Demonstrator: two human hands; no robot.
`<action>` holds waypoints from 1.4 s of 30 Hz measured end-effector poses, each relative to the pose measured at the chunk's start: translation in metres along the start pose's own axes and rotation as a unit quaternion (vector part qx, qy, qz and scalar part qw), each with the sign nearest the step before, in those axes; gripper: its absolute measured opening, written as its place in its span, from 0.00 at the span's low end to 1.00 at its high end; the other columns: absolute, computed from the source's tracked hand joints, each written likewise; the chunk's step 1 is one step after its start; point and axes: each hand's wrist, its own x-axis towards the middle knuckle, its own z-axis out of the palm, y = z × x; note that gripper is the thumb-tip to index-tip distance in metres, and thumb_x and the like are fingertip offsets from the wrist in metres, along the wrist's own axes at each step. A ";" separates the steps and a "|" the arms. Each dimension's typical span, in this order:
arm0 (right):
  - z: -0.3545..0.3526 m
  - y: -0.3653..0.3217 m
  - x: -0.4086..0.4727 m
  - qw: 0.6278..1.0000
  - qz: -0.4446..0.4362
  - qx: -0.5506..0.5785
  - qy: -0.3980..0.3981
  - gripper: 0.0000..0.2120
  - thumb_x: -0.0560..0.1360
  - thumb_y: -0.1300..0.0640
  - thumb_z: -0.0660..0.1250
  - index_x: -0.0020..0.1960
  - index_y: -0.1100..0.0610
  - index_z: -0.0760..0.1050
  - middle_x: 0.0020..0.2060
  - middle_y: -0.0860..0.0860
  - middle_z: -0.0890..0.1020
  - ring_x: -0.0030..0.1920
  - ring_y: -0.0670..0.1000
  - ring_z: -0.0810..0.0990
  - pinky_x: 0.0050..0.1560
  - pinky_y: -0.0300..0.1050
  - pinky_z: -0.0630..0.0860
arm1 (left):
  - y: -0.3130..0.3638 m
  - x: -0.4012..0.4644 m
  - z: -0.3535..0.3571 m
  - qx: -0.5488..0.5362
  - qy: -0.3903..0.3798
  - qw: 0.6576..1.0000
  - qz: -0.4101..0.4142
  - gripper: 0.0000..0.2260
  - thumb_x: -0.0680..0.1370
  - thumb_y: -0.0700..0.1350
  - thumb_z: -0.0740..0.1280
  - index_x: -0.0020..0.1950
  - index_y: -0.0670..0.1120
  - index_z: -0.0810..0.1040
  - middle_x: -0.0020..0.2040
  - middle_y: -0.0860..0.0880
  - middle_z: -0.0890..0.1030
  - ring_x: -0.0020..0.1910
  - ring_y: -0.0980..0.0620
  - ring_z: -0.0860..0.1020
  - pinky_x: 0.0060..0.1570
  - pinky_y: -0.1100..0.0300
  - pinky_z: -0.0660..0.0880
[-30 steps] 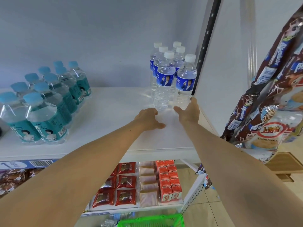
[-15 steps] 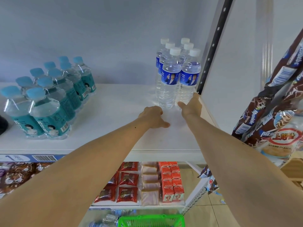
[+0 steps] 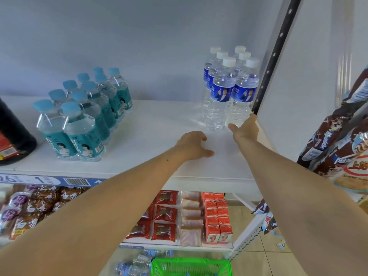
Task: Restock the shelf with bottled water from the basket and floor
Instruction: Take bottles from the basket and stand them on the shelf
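Head view: left hand [image 3: 194, 145] empty, fingers loosely curled over the white shelf [image 3: 155, 136] | right hand [image 3: 246, 128] flat, fingers together against the front blue-label bottles [image 3: 231, 92] | more bottles on the floor [image 3: 135, 263] beside the green basket [image 3: 191, 265] | tip: push low, keeping rows square.

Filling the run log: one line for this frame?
left hand: empty, on shelf | right hand: open, at front blue-label bottle | basket: below
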 end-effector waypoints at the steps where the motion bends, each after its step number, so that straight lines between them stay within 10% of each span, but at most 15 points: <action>1: -0.001 0.002 -0.004 1.000 0.002 -0.004 0.003 0.35 0.74 0.57 0.71 0.74 0.58 0.56 0.69 0.58 0.71 0.67 0.61 0.71 0.61 0.53 0.71 | -0.002 -0.003 -0.001 -0.006 0.006 1.000 0.001 0.27 0.71 0.55 0.72 0.67 0.50 0.71 0.68 0.50 0.70 0.66 0.49 0.69 0.60 0.57 0.69; 27: -0.004 0.089 -0.268 0.948 -0.134 -0.141 0.253 0.20 0.75 0.51 0.68 0.64 0.58 0.71 0.63 0.55 0.74 0.65 0.56 0.70 0.66 0.50 0.64 | -0.088 -0.170 0.057 -0.019 0.071 0.966 0.248 0.09 0.75 0.46 0.68 0.55 0.48 0.78 0.56 0.51 0.77 0.52 0.53 0.77 0.50 0.56 0.77; 42: 0.065 0.348 -0.312 0.988 0.066 -0.138 0.016 0.17 0.75 0.56 0.69 0.62 0.59 0.73 0.59 0.56 0.74 0.60 0.57 0.74 0.61 0.51 0.71 | -0.214 -0.178 0.281 -0.001 -0.165 0.984 0.067 0.10 0.74 0.43 0.69 0.54 0.45 0.79 0.55 0.46 0.78 0.51 0.48 0.79 0.55 0.52 0.74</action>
